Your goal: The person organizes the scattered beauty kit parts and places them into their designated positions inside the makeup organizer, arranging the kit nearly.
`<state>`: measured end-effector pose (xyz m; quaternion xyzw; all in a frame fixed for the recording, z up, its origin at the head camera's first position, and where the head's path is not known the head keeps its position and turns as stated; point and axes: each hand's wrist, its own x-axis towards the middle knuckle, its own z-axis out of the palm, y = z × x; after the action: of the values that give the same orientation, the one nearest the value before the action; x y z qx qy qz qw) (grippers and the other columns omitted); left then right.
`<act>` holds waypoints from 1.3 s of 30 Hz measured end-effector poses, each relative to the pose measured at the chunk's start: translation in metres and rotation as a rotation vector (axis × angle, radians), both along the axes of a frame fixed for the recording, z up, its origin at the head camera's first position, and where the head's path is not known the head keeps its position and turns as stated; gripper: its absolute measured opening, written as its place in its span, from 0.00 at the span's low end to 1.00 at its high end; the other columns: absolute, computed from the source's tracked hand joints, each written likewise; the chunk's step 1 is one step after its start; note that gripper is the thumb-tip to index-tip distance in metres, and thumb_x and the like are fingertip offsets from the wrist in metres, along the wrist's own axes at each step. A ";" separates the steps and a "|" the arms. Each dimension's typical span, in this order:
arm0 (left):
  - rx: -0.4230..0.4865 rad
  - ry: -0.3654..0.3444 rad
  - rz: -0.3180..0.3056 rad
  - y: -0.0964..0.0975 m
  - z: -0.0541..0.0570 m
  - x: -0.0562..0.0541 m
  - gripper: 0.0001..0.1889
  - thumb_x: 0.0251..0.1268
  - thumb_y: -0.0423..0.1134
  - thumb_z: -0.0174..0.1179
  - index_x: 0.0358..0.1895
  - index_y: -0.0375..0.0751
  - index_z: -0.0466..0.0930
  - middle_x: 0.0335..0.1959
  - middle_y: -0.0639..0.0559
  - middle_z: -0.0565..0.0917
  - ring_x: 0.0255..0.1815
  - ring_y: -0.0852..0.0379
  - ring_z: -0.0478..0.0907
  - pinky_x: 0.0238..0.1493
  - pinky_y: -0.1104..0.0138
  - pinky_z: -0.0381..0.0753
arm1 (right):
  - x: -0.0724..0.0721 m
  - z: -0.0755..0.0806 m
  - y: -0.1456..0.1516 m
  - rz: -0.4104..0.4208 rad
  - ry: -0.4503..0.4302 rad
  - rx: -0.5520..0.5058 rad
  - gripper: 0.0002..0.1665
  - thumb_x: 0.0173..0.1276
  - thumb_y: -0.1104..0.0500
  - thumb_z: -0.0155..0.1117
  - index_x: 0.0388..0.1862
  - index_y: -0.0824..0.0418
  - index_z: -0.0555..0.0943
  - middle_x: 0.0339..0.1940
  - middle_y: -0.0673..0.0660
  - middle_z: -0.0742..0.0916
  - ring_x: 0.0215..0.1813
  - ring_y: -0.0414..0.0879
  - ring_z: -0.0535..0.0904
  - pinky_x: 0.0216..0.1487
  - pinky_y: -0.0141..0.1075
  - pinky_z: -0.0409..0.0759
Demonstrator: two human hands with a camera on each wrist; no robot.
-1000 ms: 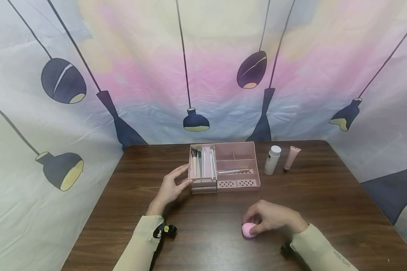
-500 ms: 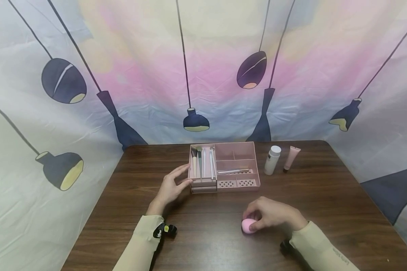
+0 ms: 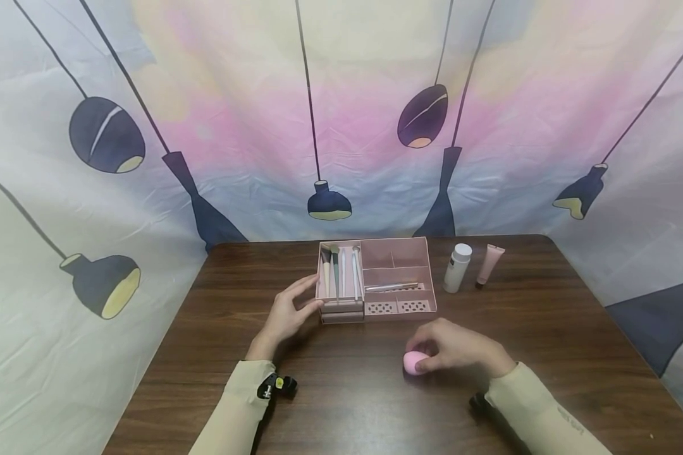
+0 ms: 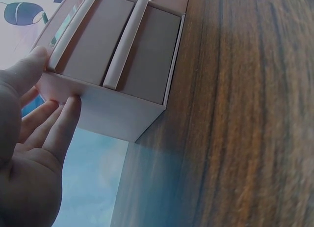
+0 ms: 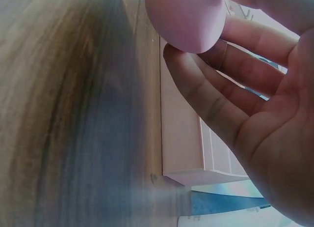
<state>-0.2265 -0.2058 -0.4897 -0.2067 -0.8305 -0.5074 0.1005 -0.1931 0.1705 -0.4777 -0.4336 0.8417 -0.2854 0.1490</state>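
Note:
In the head view, my right hand (image 3: pixel 452 349) pinches a pink egg-shaped makeup sponge (image 3: pixel 414 363) in front of the organizer. The right wrist view has the sponge (image 5: pixel 189 18) between thumb and fingertips. My left hand (image 3: pixel 287 316) rests against the left side of a pink makeup organizer (image 3: pixel 430 278), its fingers fairly straight. In the left wrist view its fingertips touch the side wall (image 4: pixel 108 109), and the thumb lies by the front corner near the drawer handles. Several makeup brushes (image 3: pixel 337 272) lie in the organizer's top left tray; a slim silvery stick (image 3: pixel 391 287) lies in a right compartment.
Right of the organizer stand a white bottle (image 3: pixel 457 268) and a pink tube with a dark cap (image 3: pixel 490 266). The brown wooden table (image 3: pixel 347 404) backs onto a curtain (image 3: pixel 250 114) printed with lamps.
My right hand has moved slightly away from me, toward the organizer, carrying the sponge with it. The left hand stays in place against the organizer.

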 end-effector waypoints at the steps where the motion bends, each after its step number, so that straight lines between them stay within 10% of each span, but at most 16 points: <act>1: -0.003 -0.001 0.002 0.000 0.000 0.000 0.29 0.61 0.36 0.67 0.67 0.44 0.73 0.68 0.46 0.73 0.68 0.46 0.71 0.58 0.48 0.78 | -0.001 0.000 0.000 -0.002 0.004 -0.005 0.16 0.60 0.46 0.71 0.46 0.47 0.84 0.39 0.39 0.85 0.39 0.31 0.78 0.42 0.30 0.81; 26: 0.014 0.002 -0.011 0.002 0.000 0.001 0.29 0.60 0.30 0.67 0.66 0.37 0.73 0.67 0.40 0.73 0.67 0.42 0.71 0.56 0.52 0.79 | -0.017 0.014 -0.012 -0.058 0.207 -0.062 0.14 0.62 0.49 0.71 0.47 0.48 0.85 0.41 0.39 0.86 0.45 0.34 0.80 0.50 0.36 0.81; 39: -0.054 0.034 0.005 0.011 0.036 0.021 0.27 0.59 0.27 0.66 0.63 0.27 0.73 0.64 0.33 0.73 0.65 0.38 0.72 0.56 0.65 0.79 | -0.028 0.020 -0.018 -0.095 0.267 -0.090 0.16 0.60 0.50 0.72 0.48 0.48 0.85 0.43 0.41 0.87 0.48 0.36 0.81 0.53 0.37 0.82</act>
<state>-0.2053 -0.1950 -0.4538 -0.2160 -0.8426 -0.4810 0.1099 -0.2210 0.1529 -0.4580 -0.4336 0.8600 -0.2692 0.0026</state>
